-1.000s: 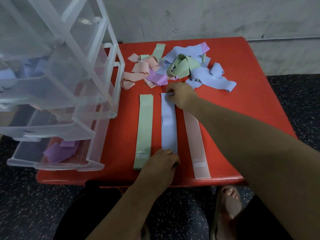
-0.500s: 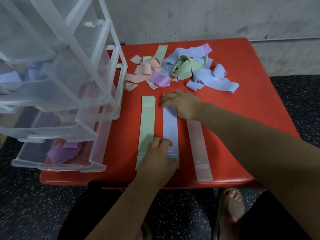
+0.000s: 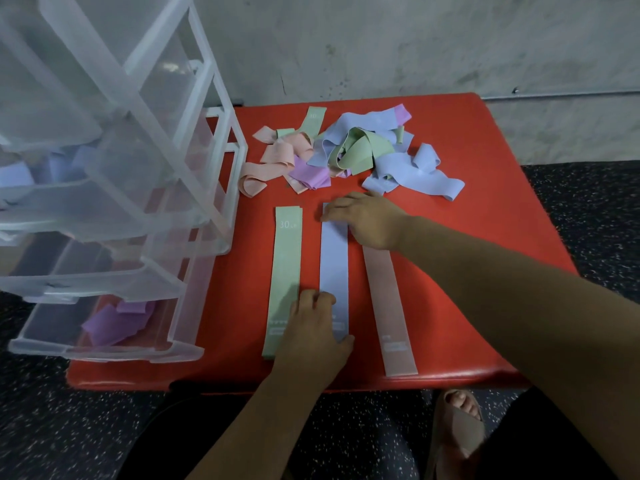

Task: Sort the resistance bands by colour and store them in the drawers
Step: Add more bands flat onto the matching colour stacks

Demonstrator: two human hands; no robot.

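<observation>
At the near edge, a foot in a tan sandal (image 3: 457, 420) stands on a dark speckled floor (image 3: 52, 427). Above it is a red square table (image 3: 502, 188). Three resistance bands lie flat on it side by side: a pale green band (image 3: 284, 268) at left, a lavender-blue band (image 3: 334, 265) in the middle and a pink band (image 3: 384, 296) at right. The left hand (image 3: 313, 336) presses on the blue band's near end, with fingers bent and close together. The right hand (image 3: 367, 220) lies palm down on its far end, with fingers straight and together. Beyond them is a tangled heap of pink, purple, green and blue bands (image 3: 346, 150). At left, a clear plastic drawer unit (image 3: 207, 168) stands with its drawers pulled open; the lowest drawer (image 3: 104, 351) holds purple bands (image 3: 114, 323). A grey wall (image 3: 415, 46) runs behind.
</observation>
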